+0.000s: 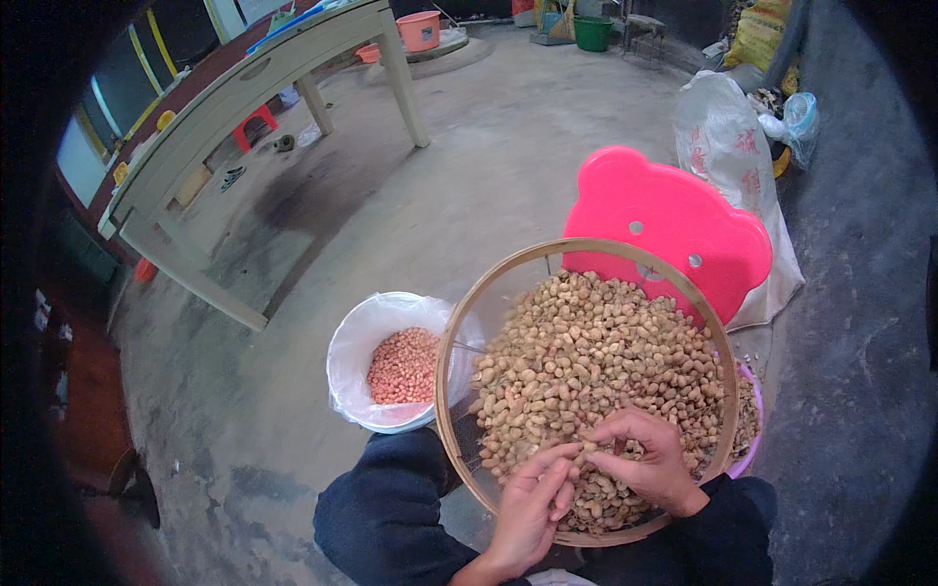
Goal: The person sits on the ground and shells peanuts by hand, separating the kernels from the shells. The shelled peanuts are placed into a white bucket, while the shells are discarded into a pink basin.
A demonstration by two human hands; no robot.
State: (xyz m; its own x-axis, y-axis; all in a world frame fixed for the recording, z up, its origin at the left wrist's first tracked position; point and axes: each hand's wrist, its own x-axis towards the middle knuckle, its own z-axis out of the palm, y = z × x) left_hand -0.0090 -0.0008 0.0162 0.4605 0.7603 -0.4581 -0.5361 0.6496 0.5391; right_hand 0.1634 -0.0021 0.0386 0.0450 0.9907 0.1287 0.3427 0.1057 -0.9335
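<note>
Unshelled peanuts [579, 359] fill a round sieve with a wooden rim [442, 381] and mesh bottom, in front of me. Over its near part, my left hand [538, 494] and my right hand [645, 458] meet fingertip to fingertip. A peanut [588, 447] appears pinched between the right thumb and fingers, and the left fingertips touch it or lie right beside it. Whether the left hand holds something else is hidden by its curled fingers. Left of the sieve, shelled reddish peanut kernels [403, 366] lie in a white bucket [341, 395] lined with a clear plastic bag.
Behind the sieve are a pink bear-shaped plastic stool [667, 198] and a white woven sack [722, 139]. A purple-rimmed basin [755, 410] with shells shows at its right. A wooden table [249, 80] stands at the upper left; a pink bucket [419, 31] and green basin [592, 34] are farther back.
</note>
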